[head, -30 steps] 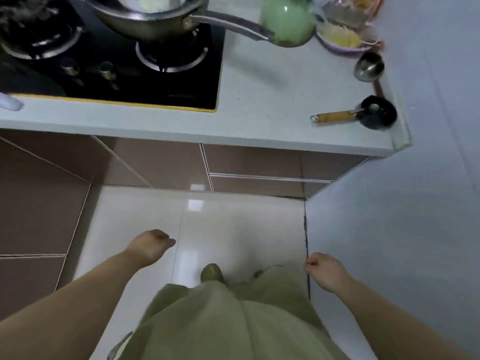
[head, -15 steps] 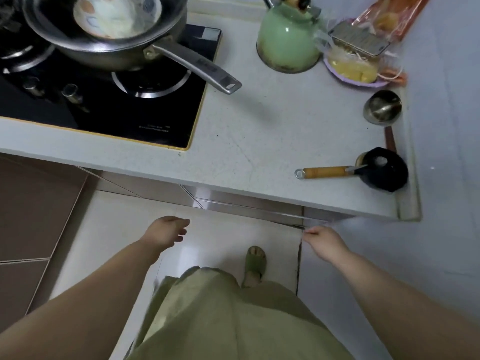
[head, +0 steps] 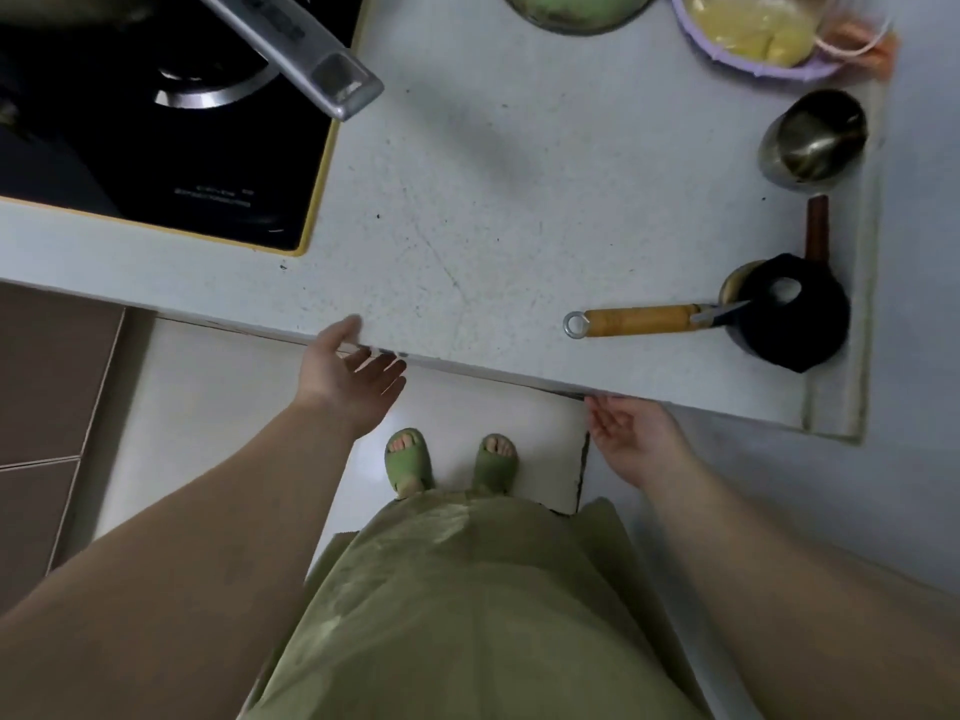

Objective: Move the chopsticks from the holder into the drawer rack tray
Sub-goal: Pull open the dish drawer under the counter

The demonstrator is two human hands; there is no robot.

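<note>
No chopsticks, holder or drawer rack tray appear in the head view. My left hand (head: 348, 371) is open, palm up, with its fingertips under the front edge of the white counter (head: 493, 200). Further right, my right hand (head: 628, 433) is also open and empty, its fingers close to the same counter edge near the wall. The cabinet fronts under the counter are hidden by the counter's overhang.
A black gas hob (head: 156, 148) with a pan handle (head: 296, 49) jutting out fills the counter's left. At the right stand a wooden-handled black pot (head: 789, 314), a steel cup (head: 810, 137), a green kettle (head: 576, 7) and a purple bowl (head: 753, 39). Brown cabinets (head: 47, 381) stand at left.
The view has closed in on the counter. Both hands rose from beside my legs to the counter's front edge and opened out.
</note>
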